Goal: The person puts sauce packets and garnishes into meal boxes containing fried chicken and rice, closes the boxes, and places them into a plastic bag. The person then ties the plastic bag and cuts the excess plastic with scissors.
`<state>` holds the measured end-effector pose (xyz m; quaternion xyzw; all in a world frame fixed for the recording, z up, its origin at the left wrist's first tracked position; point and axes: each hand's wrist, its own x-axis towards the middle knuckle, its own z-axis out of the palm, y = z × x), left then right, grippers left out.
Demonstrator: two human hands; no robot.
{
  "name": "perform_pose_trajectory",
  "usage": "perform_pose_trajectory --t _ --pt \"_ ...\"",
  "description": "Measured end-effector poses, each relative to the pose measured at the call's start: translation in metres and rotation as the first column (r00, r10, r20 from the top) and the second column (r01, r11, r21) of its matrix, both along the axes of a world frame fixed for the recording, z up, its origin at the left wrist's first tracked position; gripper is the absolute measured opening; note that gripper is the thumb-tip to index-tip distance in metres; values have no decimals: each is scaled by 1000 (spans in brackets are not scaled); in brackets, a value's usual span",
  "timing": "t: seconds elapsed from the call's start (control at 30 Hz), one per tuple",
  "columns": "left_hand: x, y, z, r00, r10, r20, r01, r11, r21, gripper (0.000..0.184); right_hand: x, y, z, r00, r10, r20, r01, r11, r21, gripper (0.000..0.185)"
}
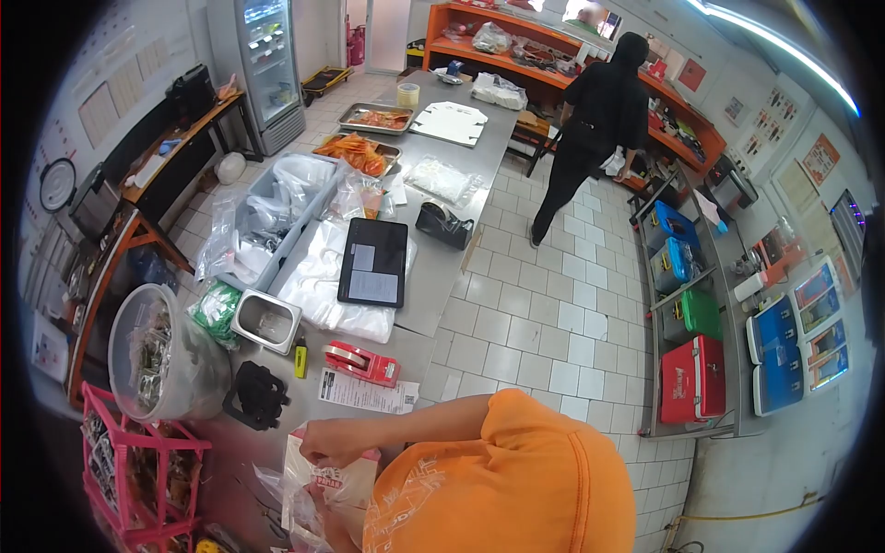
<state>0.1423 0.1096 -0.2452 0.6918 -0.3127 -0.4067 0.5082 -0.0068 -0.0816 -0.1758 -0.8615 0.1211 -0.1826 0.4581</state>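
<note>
At the near edge of the metal table, my right hand (330, 443) is closed at the top edge of a white paper bag (358, 472) with red print. My left hand (339, 523) is low in the view beside the bag, its fingers mostly hidden. Clear plastic (297, 507) lies against the bag. Just beyond are a printed receipt (355, 391), a red tape dispenser (361, 363), a yellow highlighter (300, 358) and a black object (257, 394) whose kind I cannot make out.
A pink basket (138, 431) of packets and a clear tub (198, 373) stand at left. Further along are a steel pan (266, 320), tablet (373, 262), grey bin (300, 241) and black tape dispenser (444, 224). A person in black (604, 120) is across the aisle; coolers (693, 380) line the right shelf.
</note>
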Motion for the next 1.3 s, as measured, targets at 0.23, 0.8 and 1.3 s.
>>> perform_pose_trajectory --t 0.23,0.8,1.3 --pt "14 11 -3 988 -105 114 102 994 30 25 5 7 -31 995 -50 91 60 992 -107 10" --pt "63 28 -27 941 200 274 -132 960 -245 38 74 27 -93 846 475 242 -496 867 34 18" --pt "19 32 45 217 -51 975 474 878 -60 20 68 27 -80 894 441 84 -448 887 113 23"
